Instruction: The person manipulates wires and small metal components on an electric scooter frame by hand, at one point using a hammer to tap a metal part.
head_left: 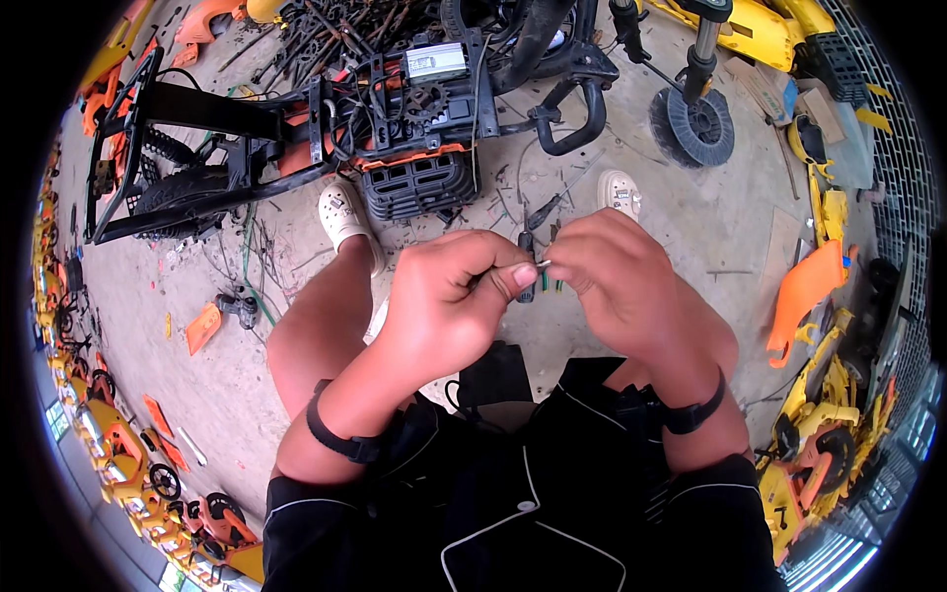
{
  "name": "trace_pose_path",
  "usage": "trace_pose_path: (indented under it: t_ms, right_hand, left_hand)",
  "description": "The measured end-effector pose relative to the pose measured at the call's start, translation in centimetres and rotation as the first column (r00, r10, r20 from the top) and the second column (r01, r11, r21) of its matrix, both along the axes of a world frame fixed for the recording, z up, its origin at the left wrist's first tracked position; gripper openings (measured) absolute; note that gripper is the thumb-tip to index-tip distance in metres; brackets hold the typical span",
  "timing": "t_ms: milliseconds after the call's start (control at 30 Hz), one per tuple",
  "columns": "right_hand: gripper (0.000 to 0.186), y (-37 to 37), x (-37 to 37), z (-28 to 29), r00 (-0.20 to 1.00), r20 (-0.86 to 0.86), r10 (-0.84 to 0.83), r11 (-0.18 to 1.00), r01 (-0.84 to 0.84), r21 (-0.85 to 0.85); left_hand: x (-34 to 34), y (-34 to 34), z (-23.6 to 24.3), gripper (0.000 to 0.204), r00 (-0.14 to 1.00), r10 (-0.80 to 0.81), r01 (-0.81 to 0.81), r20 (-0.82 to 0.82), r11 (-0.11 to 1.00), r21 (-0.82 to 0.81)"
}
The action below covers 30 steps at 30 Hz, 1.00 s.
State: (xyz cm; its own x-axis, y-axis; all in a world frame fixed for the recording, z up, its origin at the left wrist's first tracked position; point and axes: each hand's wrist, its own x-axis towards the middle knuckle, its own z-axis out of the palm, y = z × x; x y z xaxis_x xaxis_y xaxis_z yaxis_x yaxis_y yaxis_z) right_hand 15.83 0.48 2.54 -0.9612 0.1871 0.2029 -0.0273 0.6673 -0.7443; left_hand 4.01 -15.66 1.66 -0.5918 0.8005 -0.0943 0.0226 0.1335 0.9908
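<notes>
My left hand [449, 296] and my right hand [619, 286] meet in front of me, above the floor between my feet. Thumb and fingers of both hands are pinched closed around a small silvery piece [543, 263], which shows only as a short, thin bit between the fingertips. Its exact kind is too small to make out. Directly below it, a dark-handled tool [527, 243] lies on the floor, partly covered by my fingers. A screwdriver [543, 213] with a dark handle rests beside that tool.
Ahead on the left lies a black vehicle frame [212, 106] with a silver box [435, 62] and wires. A round grey disc wheel [698, 126] is ahead right. An orange panel [804, 296] lies at right, a dark power tool [237, 309] at left. Yellow parts line both sides.
</notes>
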Motion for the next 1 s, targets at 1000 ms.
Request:
trace_pose_path:
  t_ms: [1000]
  right_hand:
    - [0.02, 0.2, 0.1, 0.1, 0.8, 0.552, 0.237, 0.102, 0.544, -0.833]
  left_hand:
    - [-1.4, -0.3, -0.2, 0.018, 0.518, -0.115, 0.185, -0.848, 0.982, -0.02]
